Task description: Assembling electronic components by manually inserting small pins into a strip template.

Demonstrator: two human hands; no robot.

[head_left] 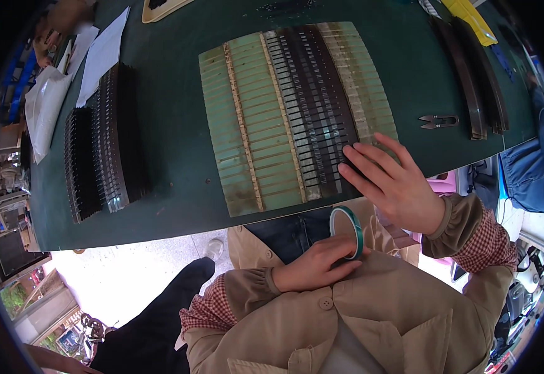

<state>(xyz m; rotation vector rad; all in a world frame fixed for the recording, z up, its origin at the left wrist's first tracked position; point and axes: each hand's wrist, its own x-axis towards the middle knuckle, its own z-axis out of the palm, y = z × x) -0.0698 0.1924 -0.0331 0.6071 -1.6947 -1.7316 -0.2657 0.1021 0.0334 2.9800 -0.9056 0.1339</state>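
A pale green slotted board (253,131) lies on the table, with raised ribs running along it. Dark brown strips (312,100) with rows of small metallic pieces are set side by side on its right half. My right hand (400,190) rests its outstretched fingertips on the near right part of the strips and the board's edge. Close to my body, just off the table's near edge, my left hand (322,265) holds a roll of green tape (357,234), its fingers passing through the ring. The tape's free end cannot be made out.
Stacks of dark strips (113,143) stand on the green table (172,124) at left, and more long dark strips (465,75) lie at right. Small thread snips (439,121) lie near those. Paper sheets (103,56), a tray (160,9) and a yellow item (470,20) are farther back.
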